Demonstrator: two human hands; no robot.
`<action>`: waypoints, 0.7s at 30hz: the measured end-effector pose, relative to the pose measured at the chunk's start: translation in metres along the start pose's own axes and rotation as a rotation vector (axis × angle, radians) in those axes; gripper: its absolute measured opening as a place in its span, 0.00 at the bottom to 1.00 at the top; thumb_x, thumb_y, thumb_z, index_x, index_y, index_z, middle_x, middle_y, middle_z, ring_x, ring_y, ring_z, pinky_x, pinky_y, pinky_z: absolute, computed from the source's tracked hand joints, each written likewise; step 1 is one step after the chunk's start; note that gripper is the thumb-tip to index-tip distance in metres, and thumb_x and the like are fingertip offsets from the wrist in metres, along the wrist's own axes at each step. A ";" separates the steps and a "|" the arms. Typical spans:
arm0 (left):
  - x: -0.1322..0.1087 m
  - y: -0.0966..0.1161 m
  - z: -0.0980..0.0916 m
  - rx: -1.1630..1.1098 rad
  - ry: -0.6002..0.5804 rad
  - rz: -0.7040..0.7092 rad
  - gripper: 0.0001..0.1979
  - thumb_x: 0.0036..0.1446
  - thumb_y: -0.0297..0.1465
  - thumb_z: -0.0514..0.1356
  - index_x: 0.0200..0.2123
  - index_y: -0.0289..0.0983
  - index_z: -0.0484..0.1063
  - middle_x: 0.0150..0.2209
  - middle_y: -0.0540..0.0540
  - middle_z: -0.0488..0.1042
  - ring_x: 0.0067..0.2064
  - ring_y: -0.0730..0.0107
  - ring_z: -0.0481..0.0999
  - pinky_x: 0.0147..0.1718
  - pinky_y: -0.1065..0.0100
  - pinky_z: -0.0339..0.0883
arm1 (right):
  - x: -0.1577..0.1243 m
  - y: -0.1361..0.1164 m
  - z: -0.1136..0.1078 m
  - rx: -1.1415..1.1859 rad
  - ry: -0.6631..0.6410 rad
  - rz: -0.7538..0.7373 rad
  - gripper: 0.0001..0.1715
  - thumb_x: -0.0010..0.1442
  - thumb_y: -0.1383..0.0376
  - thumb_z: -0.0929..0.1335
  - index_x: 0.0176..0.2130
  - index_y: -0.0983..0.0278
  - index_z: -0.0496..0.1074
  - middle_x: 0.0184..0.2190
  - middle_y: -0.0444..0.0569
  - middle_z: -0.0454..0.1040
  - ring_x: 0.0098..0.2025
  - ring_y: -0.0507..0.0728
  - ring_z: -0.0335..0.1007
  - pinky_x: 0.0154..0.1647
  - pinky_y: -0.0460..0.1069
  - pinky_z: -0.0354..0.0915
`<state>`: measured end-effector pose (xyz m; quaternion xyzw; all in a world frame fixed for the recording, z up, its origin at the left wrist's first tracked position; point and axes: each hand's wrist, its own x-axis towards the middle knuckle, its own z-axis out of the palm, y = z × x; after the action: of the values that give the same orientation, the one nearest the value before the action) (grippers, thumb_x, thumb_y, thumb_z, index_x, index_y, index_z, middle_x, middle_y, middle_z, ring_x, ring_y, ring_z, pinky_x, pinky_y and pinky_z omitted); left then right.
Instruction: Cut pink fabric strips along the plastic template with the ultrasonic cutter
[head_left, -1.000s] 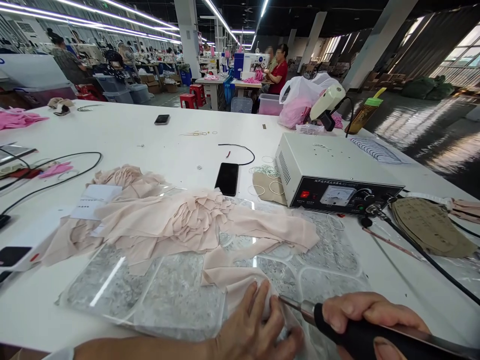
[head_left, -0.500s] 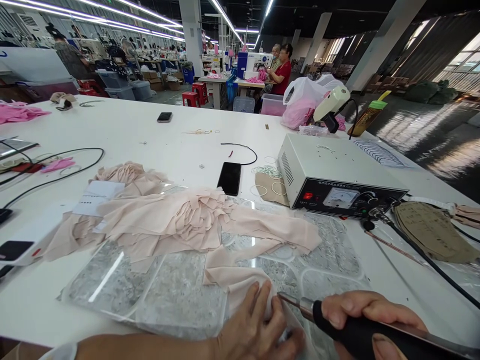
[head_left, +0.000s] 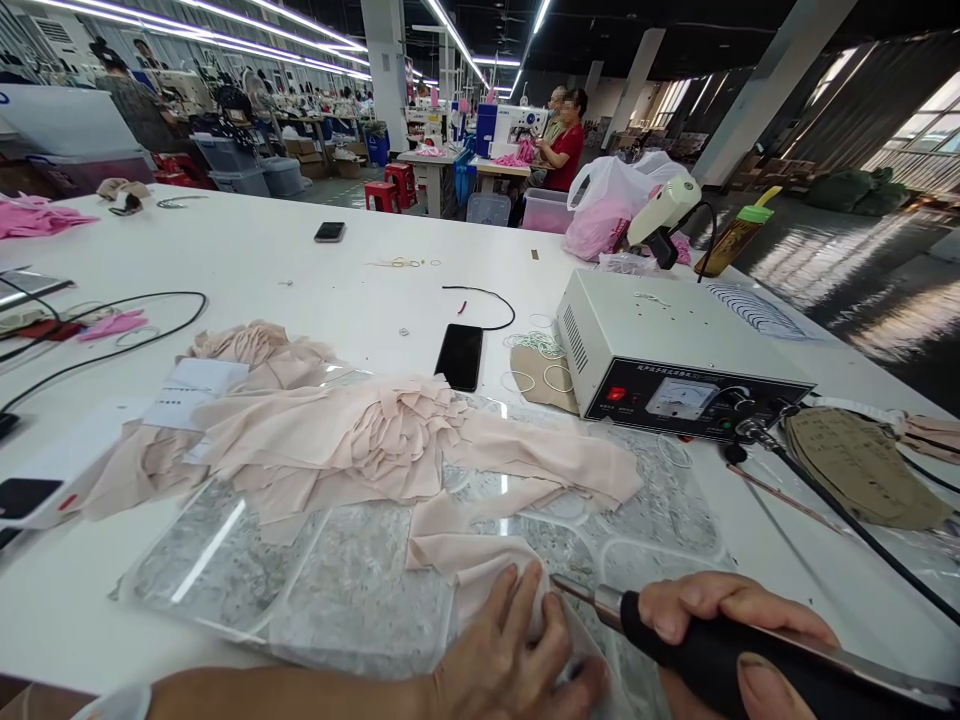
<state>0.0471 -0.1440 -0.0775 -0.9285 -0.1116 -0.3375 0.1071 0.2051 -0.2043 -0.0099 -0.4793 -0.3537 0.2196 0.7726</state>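
The beige fabric [head_left: 466, 562] beneath the slightly spread fingers of the left hand [head_left: 506, 655] should be held taut, and the black-handled tool [head_left: 720, 652], enclosed by the curled fingers of the right hand [head_left: 739, 602], guided clear of the left fingertips.

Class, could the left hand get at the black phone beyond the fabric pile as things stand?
Probably yes, if the left hand lifts off the beige strip it rests on: only the low fabric pile lies between it and the black phone, which lies uncovered.
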 end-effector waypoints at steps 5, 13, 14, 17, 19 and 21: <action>0.002 0.000 -0.003 -0.006 -0.020 0.002 0.14 0.63 0.37 0.59 0.50 0.40 0.68 0.41 0.42 0.73 0.49 0.46 0.75 0.45 0.51 0.70 | 0.001 -0.001 0.000 -0.004 0.003 0.011 0.08 0.56 0.61 0.70 0.34 0.60 0.67 0.27 0.44 0.65 0.25 0.53 0.67 0.24 0.54 0.72; 0.003 -0.002 -0.002 -0.016 -0.002 0.008 0.14 0.63 0.37 0.58 0.50 0.40 0.69 0.40 0.42 0.74 0.48 0.46 0.76 0.44 0.52 0.71 | -0.003 0.002 0.003 0.016 0.043 0.064 0.06 0.57 0.62 0.68 0.35 0.59 0.66 0.28 0.43 0.64 0.26 0.53 0.68 0.26 0.54 0.72; 0.002 -0.002 -0.002 -0.014 -0.011 0.014 0.14 0.63 0.38 0.58 0.50 0.40 0.69 0.41 0.42 0.73 0.48 0.45 0.76 0.44 0.51 0.70 | -0.002 0.002 0.004 0.012 0.041 0.046 0.06 0.57 0.62 0.68 0.35 0.60 0.66 0.28 0.43 0.64 0.25 0.53 0.68 0.26 0.54 0.72; 0.001 -0.002 -0.002 -0.010 -0.037 0.027 0.15 0.63 0.39 0.59 0.51 0.40 0.68 0.41 0.41 0.73 0.49 0.45 0.75 0.44 0.51 0.70 | 0.001 0.001 0.007 -0.003 0.030 0.011 0.06 0.56 0.62 0.68 0.34 0.60 0.67 0.27 0.42 0.65 0.24 0.52 0.67 0.24 0.52 0.72; 0.002 -0.002 -0.003 -0.012 -0.034 0.024 0.15 0.63 0.39 0.59 0.51 0.40 0.69 0.41 0.41 0.74 0.49 0.46 0.75 0.44 0.51 0.70 | 0.004 0.000 0.011 -0.010 0.025 -0.020 0.06 0.56 0.62 0.68 0.33 0.61 0.67 0.26 0.42 0.65 0.23 0.52 0.67 0.23 0.52 0.71; 0.003 -0.002 -0.004 -0.020 -0.018 0.015 0.14 0.63 0.38 0.59 0.50 0.41 0.70 0.40 0.42 0.74 0.48 0.46 0.75 0.43 0.52 0.71 | 0.006 -0.002 0.013 -0.020 0.014 -0.044 0.05 0.56 0.62 0.68 0.33 0.61 0.68 0.25 0.43 0.66 0.22 0.52 0.67 0.22 0.52 0.71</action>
<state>0.0465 -0.1428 -0.0720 -0.9333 -0.1021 -0.3295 0.0996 0.1987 -0.1936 -0.0025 -0.4806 -0.3611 0.1957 0.7748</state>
